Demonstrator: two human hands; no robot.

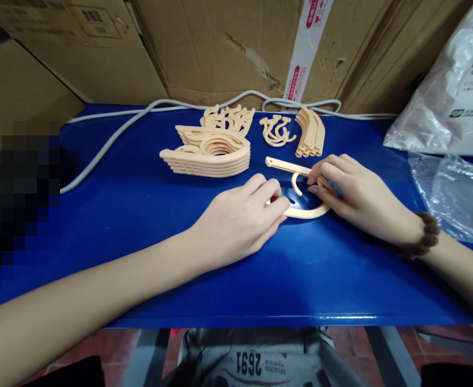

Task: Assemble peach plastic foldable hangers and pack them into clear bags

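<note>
Peach hanger [307,214] lies a little right of centre in the frame, low over the blue table [309,290], partly covered by the fingers. Its straight arm runs mainly left to right, sloping down toward the right, with the free end pointing left and slightly up. The small hook bends downward, toward the front edge, and the curved strip bows the same way.

At the far left, a pale cable [111,141] bounds a stretch of bare blue that continues to the front edge. Left of top centre, a stack of hanger frames [206,160] sits close beyond the left hand [242,220], whose fingers are closed in a pinch on the strip's left end. Loose hooks [277,131] and a bundle of curved arms [311,133] leave only a narrow gap behind the straight arm. The right hand [353,191] pinches the hanger's right side between thumb and fingers. Clear plastic [454,188] crowds the right side; below both hands, open table reaches the front edge.
</note>
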